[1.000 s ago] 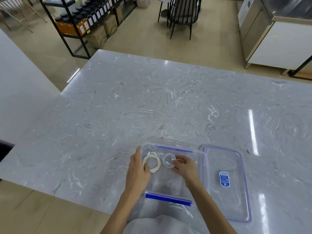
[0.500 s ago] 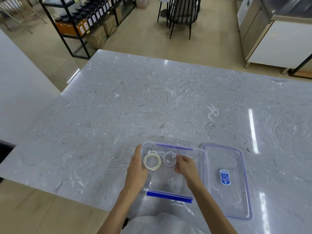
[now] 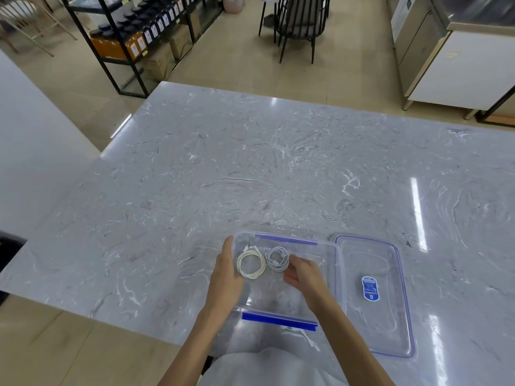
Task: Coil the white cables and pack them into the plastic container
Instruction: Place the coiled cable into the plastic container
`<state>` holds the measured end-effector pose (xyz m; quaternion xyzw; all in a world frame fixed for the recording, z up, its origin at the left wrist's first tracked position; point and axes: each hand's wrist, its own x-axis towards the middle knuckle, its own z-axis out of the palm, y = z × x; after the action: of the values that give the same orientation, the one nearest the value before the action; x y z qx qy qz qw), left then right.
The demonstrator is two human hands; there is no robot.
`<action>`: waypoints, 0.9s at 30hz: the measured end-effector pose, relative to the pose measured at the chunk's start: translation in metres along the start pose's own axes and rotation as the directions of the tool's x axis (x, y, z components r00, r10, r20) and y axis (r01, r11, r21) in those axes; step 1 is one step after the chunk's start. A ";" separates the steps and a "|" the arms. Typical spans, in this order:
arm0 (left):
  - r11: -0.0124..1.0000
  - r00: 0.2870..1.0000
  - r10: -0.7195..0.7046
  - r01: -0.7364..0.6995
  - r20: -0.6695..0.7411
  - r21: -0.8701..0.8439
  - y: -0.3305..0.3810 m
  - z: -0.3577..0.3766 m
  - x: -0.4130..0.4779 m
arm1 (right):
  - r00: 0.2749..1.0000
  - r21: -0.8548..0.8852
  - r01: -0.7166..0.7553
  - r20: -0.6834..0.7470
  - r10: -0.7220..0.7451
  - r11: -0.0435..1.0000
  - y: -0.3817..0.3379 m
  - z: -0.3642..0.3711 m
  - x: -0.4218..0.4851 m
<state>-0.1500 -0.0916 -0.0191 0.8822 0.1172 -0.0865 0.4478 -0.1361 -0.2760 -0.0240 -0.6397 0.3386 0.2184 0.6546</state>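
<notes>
The clear plastic container with blue clips stands near the table's front edge. Two coiled white cables lie inside at its far left: a larger cream coil and a smaller grey-white coil, side by side. My left hand rests over the container's left wall, thumb up at the corner, its edge against the larger coil. My right hand is inside the container, fingers loosely curled, with the tips just at the smaller coil's right edge. A loose white cable end shows below the front clip.
The container's clear lid, with a blue label, lies flat just to the right. The grey marble table stretches far beyond. Shelves, a black chair and a steel counter stand on the floor behind.
My right hand has drawn back a little from the smaller coil. Both coils now lie on the container's bottom. My left hand has barely shifted.
</notes>
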 end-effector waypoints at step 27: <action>0.971 0.998 0.047 -0.054 0.036 0.234 0.007 0.000 0.010 | 0.936 -0.582 0.213 -0.110 -0.335 0.785 0.029 -0.074 -0.058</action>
<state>-0.1389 -0.0942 -0.0164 0.9302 0.0767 -0.1016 0.3442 -0.2085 -0.3383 0.0012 -0.8651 0.2284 0.1424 0.4232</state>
